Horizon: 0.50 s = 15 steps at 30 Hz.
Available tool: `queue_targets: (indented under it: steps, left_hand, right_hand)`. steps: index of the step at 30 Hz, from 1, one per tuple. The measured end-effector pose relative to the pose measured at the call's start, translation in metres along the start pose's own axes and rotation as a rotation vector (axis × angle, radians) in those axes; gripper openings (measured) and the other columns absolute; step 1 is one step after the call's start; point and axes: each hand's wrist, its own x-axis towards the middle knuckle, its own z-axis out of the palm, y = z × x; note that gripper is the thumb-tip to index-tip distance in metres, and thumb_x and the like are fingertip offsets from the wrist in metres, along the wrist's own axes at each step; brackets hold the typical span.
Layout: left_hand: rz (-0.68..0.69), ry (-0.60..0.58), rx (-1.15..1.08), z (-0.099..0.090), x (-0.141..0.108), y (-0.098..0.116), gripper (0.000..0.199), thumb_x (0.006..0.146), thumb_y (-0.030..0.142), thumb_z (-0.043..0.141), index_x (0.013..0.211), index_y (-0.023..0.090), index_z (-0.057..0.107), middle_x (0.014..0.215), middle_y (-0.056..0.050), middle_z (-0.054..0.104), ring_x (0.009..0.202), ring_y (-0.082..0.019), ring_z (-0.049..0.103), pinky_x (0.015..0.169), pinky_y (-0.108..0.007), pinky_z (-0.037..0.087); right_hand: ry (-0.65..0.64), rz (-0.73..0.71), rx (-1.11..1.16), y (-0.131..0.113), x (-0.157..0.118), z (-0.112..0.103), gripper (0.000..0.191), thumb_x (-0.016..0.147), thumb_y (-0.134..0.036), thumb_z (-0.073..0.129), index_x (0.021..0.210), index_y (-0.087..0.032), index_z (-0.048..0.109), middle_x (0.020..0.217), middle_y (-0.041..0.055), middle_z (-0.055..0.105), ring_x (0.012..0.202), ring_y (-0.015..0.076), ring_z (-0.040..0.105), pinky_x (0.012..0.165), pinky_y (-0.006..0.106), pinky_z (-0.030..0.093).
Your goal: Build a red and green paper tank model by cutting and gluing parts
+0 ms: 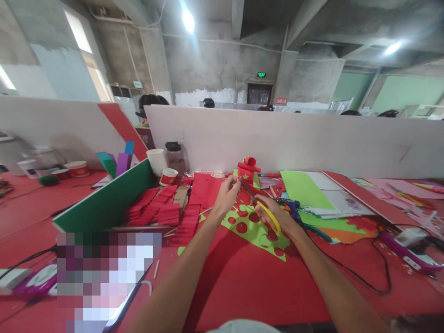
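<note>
Yellow-handled scissors [268,216] are held in my right hand [272,210], their dark blades pointing up and left toward my other hand. My left hand [229,192] is pinched near the blade tips; what lies between its fingers is too small to make out. Just behind the hands stands a red paper figure [249,167] with a rolled top and a yellow-green star. Beneath my right hand lies a green sheet [255,236] with round holes cut through it.
Stacks of red strips [168,215] lie left, beside a green board [104,199]. Behind them stand a paper cup [169,176] and a bottle [175,157]. Right are green sheets [305,189], a blue glue gun [294,209] and a black cord [364,280]. A white partition [312,143] runs behind.
</note>
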Motion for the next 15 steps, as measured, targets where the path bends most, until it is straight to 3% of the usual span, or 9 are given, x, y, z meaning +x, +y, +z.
queue_targets:
  steps: [15]
  left_hand:
    - [0.005,-0.014,-0.011,0.0005,0.0000,0.0005,0.018,0.088,0.032,0.052,0.075,0.020,0.047,0.069,0.003,0.053,0.062,-0.011,0.052,0.061,-0.023,0.044]
  right_hand:
    - [0.023,-0.027,-0.020,0.0052,0.0017,-0.0010,0.036,0.087,-0.053,0.059,0.101,-0.020,0.057,0.062,-0.0050,0.046,0.049,0.0098,0.040,0.046,0.022,0.032]
